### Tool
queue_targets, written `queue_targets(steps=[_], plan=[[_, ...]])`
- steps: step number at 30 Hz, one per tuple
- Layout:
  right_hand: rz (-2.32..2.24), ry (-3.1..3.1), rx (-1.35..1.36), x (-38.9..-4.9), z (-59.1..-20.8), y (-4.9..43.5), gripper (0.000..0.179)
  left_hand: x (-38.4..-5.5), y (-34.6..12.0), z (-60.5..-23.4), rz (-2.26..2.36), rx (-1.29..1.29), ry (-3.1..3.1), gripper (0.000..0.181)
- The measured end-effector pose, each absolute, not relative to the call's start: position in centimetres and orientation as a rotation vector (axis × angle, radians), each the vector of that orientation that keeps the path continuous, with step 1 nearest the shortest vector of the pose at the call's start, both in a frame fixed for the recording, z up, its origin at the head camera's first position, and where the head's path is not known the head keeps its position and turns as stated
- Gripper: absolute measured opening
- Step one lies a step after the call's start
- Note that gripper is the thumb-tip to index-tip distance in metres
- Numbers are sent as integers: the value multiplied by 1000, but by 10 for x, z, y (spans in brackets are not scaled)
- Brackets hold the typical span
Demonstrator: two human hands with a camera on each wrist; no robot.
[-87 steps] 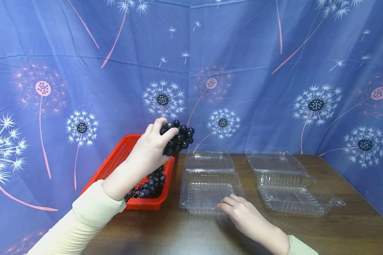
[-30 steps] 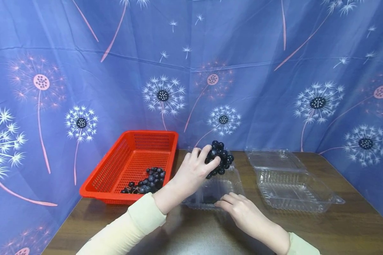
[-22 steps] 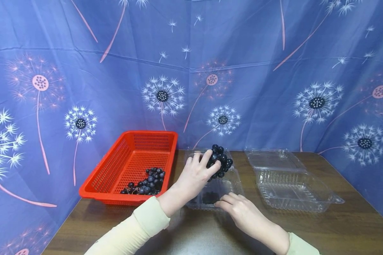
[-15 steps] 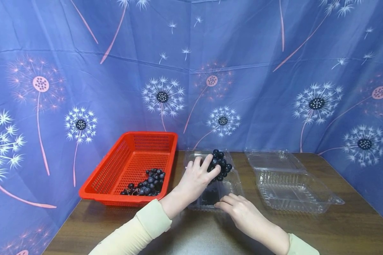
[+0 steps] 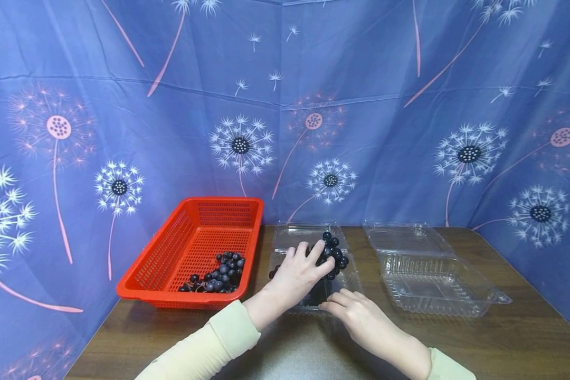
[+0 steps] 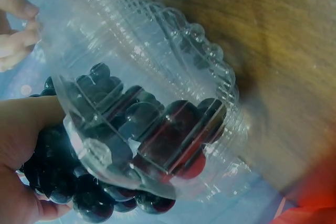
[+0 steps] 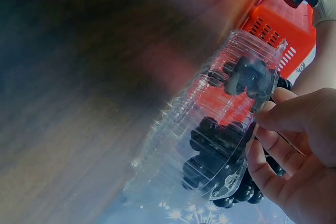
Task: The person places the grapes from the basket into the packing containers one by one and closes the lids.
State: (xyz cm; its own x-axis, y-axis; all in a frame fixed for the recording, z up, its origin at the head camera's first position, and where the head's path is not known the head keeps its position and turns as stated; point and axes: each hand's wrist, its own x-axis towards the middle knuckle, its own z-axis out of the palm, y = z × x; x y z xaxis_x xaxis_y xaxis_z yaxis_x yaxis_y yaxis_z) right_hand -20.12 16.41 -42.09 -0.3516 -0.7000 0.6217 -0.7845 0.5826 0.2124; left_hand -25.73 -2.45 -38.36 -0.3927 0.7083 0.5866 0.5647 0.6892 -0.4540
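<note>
In the head view my left hand (image 5: 296, 274) grips a bunch of black grapes (image 5: 334, 256) from above, down at the opening of a clear plastic clamshell container (image 5: 353, 274). Several grapes also show to the left of this hand. The left wrist view has grapes (image 6: 173, 124) behind the clear wall, with others (image 6: 92, 203) at the rim beside the fingers. My right hand (image 5: 358, 316) pinches the container's front rim, thumb and fingers on either side of the edge (image 7: 252, 129) in the right wrist view. The left palm and the underside of the bunch are hidden in the head view.
A red perforated basket (image 5: 152, 293) stands to the left, more dark grapes (image 5: 223, 272) in its front right corner. A second clear clamshell (image 5: 437, 287), lid raised, is on the right of the wooden table (image 5: 527, 343). A blue dandelion-print cloth (image 5: 385, 132) hangs behind.
My left hand has carried the grapes from over the red basket rightward to the near clamshell, then lowered them into its opening. The right hand keeps its place at the rim.
</note>
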Motion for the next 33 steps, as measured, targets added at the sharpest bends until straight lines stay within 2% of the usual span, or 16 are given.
queue_targets(steps=[9,22,29,33], plan=[[129,-2133,1177,-200,-420,165,42,-257,-18,-393,223,-1029,-2087,30],[130,-2128,1185,-199,-418,164,48,-255,-13,-396,160,-1084,-2207,33],[132,-2124,1192,-200,-419,164,49,-258,-12,-400,21,-1143,-2263,62],[132,-2125,1195,-199,-419,164,49,-259,-11,-401,-31,-1154,-2322,69]])
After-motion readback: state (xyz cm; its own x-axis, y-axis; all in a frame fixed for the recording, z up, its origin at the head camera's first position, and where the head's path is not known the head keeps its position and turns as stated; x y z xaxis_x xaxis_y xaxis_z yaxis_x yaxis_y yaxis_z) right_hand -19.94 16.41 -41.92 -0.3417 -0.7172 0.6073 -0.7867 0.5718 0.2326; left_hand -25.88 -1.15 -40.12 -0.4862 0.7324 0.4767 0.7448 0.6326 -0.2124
